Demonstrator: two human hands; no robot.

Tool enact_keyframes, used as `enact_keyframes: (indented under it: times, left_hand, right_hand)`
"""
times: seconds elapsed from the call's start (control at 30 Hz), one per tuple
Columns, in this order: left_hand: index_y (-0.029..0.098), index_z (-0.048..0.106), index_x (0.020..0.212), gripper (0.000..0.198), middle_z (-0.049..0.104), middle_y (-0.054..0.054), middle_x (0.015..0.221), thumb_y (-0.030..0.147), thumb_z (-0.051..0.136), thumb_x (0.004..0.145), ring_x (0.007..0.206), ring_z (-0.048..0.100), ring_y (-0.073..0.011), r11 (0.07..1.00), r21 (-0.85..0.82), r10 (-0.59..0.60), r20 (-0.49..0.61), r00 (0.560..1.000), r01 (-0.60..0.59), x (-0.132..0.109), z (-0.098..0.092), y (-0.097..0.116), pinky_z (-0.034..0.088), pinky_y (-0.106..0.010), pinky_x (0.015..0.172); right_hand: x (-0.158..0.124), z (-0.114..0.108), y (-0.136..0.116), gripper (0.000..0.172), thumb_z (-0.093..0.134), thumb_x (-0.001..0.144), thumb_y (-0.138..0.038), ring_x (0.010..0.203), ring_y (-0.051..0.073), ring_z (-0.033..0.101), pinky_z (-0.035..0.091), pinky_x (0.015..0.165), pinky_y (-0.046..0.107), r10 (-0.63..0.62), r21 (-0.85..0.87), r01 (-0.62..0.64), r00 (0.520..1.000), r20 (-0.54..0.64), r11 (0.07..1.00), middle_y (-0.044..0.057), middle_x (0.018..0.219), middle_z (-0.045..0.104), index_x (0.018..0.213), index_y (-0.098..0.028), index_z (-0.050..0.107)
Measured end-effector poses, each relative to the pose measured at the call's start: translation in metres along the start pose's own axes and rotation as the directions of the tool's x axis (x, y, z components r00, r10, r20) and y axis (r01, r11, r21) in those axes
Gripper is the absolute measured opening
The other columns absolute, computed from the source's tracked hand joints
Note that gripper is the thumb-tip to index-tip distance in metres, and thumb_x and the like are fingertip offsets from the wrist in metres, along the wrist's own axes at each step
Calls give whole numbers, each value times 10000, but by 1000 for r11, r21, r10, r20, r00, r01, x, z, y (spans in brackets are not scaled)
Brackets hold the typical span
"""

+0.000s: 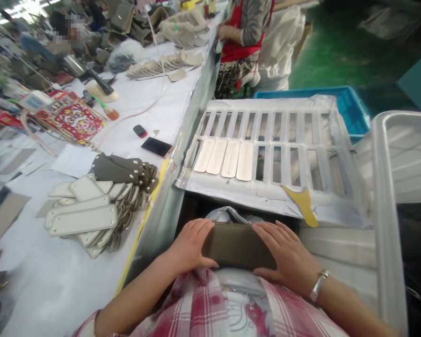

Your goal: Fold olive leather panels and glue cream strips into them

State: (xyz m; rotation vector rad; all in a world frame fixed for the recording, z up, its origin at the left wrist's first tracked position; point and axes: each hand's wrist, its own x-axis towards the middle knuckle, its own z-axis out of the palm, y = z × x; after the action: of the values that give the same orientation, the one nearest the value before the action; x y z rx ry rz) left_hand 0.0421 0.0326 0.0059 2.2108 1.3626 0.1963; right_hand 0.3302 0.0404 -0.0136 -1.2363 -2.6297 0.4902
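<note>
The left hand [192, 245] and right hand [284, 248] grip opposite ends of a dark bag [238, 245]; beyond it, four pale strips [228, 160] lie on a slotted tray [228, 189] beside the counter [38, 276].

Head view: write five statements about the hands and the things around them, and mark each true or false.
1. The left hand and right hand hold the dark olive piece at opposite ends. True.
2. The bracelet is on the left wrist. False: it is on the right wrist.
3. Four pale strips lie on the slatted rack. True.
4. The phone lies on the rack. False: it lies on the white table.
5. A yellow piece overhangs the rack's near edge. True.
</note>
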Motion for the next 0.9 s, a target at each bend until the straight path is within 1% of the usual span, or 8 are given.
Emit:
enact_keyframes:
  times: [0.07, 0.13, 0.27, 0.43, 0.6, 0.7, 0.8, 0.9]
  left_hand:
    - [211, 406, 1221, 876, 492, -106, 1238, 417, 805, 469, 1157, 438, -297, 999, -36, -9, -4, 1000, 9, 1, -2, 0, 334, -463, 1005]
    - [203, 431, 1188, 820, 504, -102, 1213, 409, 791, 481, 1133, 448, -289, 999, -50, -6, -10, 1000, 6, 3, -2, 1, 336, -450, 997]
    - [192, 455, 1157, 768, 518, -100, 1191, 423, 772, 498, 1107, 456, -280, 998, -65, -3, -16, 1000, 2, 6, -2, 0, 335, -431, 987]
    - [202, 464, 1141, 741, 523, -94, 1182, 420, 761, 499, 1098, 457, -291, 997, -80, 8, 4, 1000, -8, 5, -4, -3, 315, -437, 981]
    - [198, 471, 1134, 737, 523, -96, 1184, 435, 759, 498, 1103, 451, -293, 996, -81, 32, -18, 999, -33, 3, -2, -4, 304, -429, 989]
    - [187, 482, 1118, 714, 534, -102, 1166, 442, 753, 510, 1091, 460, -292, 996, -74, 44, -33, 999, -46, 2, -1, -4, 307, -430, 992]
    - [177, 472, 1140, 732, 521, -111, 1178, 434, 757, 517, 1103, 449, -296, 994, -93, 55, -21, 998, -56, 1, -3, -6, 308, -442, 999]
    - [182, 407, 1232, 806, 467, -116, 1253, 395, 760, 540, 1168, 404, -286, 983, -151, 110, 23, 994, -105, -3, -9, -13, 306, -440, 1021]
  right_hand:
    - [9, 1, -4, 781, 693, 602, -497, 1128, 283, 484, 288, 1038, 499, -22, 4, 22, 999, 26, 1000, 149, 1221, 534, 1247, -123, 462]
    - [16, 1, -7, 754, 702, 585, -489, 1100, 281, 501, 299, 1033, 488, -25, 4, 25, 999, 42, 1000, 153, 1185, 552, 1200, -106, 496]
    - [21, 0, -9, 715, 691, 585, -479, 1072, 271, 515, 291, 1040, 476, -15, 15, 14, 997, 75, 1000, 145, 1156, 566, 1167, -104, 512]
    - [25, -1, -14, 715, 670, 598, -499, 1085, 279, 507, 285, 1039, 480, -18, -4, 19, 996, 89, 1000, 147, 1152, 563, 1171, -103, 510]
    - [36, 5, -34, 760, 665, 602, -506, 1093, 293, 484, 320, 1009, 466, -36, -15, 37, 996, 88, 999, 149, 1209, 526, 1220, -104, 478]
    - [44, 12, -46, 731, 656, 616, -479, 1085, 293, 484, 355, 974, 439, -28, 1, 28, 997, 68, 1000, 157, 1197, 523, 1210, -89, 484]
    - [48, 17, -49, 701, 648, 621, -467, 1086, 295, 487, 377, 946, 433, -19, 20, 18, 998, 58, 1000, 169, 1178, 530, 1185, -79, 496]
    - [49, 17, -47, 698, 653, 612, -481, 1075, 291, 499, 392, 931, 436, -16, 37, 14, 997, 71, 999, 157, 1167, 539, 1177, -101, 497]
